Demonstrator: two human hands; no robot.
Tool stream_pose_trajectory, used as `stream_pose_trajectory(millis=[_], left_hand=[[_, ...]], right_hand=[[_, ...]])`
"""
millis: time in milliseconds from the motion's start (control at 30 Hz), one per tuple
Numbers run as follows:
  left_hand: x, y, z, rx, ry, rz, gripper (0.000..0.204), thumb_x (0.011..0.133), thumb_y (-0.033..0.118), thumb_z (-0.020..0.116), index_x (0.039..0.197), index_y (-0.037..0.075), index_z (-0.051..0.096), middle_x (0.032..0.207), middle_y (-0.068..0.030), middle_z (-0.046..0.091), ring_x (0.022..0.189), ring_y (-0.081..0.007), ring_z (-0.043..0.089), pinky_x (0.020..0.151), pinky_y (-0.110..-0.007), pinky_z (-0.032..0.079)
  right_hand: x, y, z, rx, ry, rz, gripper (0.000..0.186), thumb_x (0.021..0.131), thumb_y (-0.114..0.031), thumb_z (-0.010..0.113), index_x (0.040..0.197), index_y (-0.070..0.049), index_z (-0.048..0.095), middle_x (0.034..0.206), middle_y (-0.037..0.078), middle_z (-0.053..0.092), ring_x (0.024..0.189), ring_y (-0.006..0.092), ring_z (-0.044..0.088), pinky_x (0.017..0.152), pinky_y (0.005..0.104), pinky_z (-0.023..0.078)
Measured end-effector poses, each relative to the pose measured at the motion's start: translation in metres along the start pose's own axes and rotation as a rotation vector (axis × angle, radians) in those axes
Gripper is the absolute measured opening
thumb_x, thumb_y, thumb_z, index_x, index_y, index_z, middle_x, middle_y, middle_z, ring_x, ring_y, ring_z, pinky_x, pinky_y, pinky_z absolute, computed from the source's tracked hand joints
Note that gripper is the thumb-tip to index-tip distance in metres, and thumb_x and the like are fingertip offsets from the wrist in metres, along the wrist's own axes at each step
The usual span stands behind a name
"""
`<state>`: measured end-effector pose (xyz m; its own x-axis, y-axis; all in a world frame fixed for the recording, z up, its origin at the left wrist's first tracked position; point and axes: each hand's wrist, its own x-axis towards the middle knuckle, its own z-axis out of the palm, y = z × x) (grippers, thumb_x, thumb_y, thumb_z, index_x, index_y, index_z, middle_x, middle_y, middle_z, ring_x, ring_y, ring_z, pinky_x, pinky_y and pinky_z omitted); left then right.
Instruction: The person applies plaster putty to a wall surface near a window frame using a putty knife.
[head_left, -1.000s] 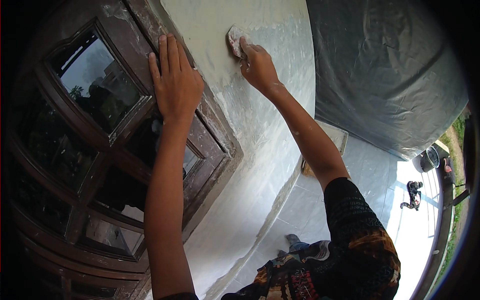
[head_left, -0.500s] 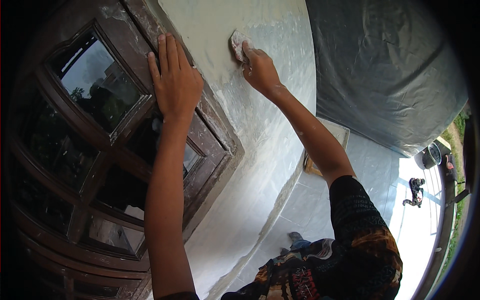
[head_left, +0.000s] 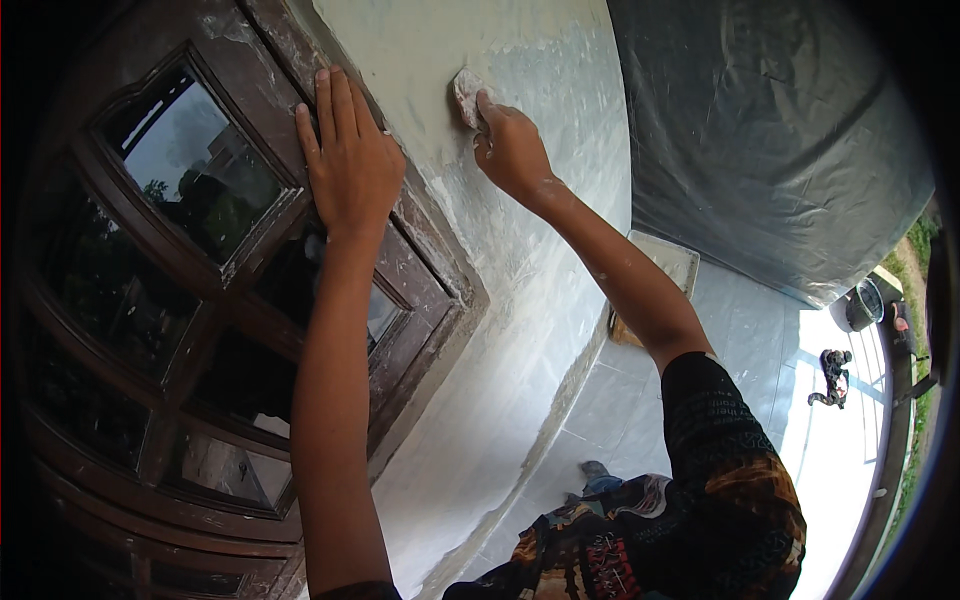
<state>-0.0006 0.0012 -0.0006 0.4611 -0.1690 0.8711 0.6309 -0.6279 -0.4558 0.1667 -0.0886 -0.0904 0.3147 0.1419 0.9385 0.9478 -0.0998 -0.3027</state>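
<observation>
The right hand (head_left: 512, 158) hides part of a smeary white pad (head_left: 464, 96), so its shape is hard to tell; bent fingers hold it at the wall (head_left: 505, 285). The left hand (head_left: 353, 175) lies flat on brown wood (head_left: 270, 100); its fingers are straight, slightly apart.

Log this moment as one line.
left hand: flat on wooden frame | right hand: holding whitish flat tool at wall | dark sheet: right of wall

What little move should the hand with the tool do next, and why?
Maybe the right hand should slide the whitish tool a little toward the patchy grey part of the wall. It grips the tool, which seems to touch the wall near where the cream covering meets streaky grey. The left hand lies on the brown wood, perhaps for balance.
</observation>
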Motion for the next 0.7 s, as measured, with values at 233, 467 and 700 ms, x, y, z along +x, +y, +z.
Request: stream_pose_trajectory(millis=[233,467,700], left_hand=[[0.003,0.002,-0.003,0.029,0.01,0.004,0.059,0.087,0.018,0.051,0.142,-0.004,0.043,0.153,-0.0116,0.038,0.148,-0.023,0.028,0.12,-0.048,0.024],[-0.001,0.002,0.0,0.066,-0.024,-0.004,0.06,0.086,0.019,0.052,0.141,-0.003,0.044,0.154,-0.0112,0.036,0.148,-0.0224,0.028,0.12,-0.047,0.022],[0.001,0.002,-0.002,0.063,-0.006,0.005,0.062,0.086,0.02,0.054,0.142,-0.003,0.044,0.154,-0.0114,0.036,0.148,-0.0225,0.027,0.121,-0.047,0.022]], right_hand=[[0.0,-0.017,-0.037,0.164,0.025,0.158,0.059,0.076,0.001,0.06,0.134,0.005,0.053,0.08,0.02,0.062,0.076,0.0342,0.064,0.073,0.0409,0.052],[0.01,-0.032,-0.013,0.06,-0.148,0.142,0.061,0.076,-0.002,0.061,0.135,0.01,0.047,0.102,0.024,0.065,0.097,0.0404,0.062,0.087,0.0479,0.05],[-0.002,-0.045,-0.049,0.191,0.03,0.083,0.057,0.077,0.001,0.062,0.134,0.006,0.055,0.077,0.019,0.061,0.064,0.0273,0.061,0.067,0.0354,0.05]])
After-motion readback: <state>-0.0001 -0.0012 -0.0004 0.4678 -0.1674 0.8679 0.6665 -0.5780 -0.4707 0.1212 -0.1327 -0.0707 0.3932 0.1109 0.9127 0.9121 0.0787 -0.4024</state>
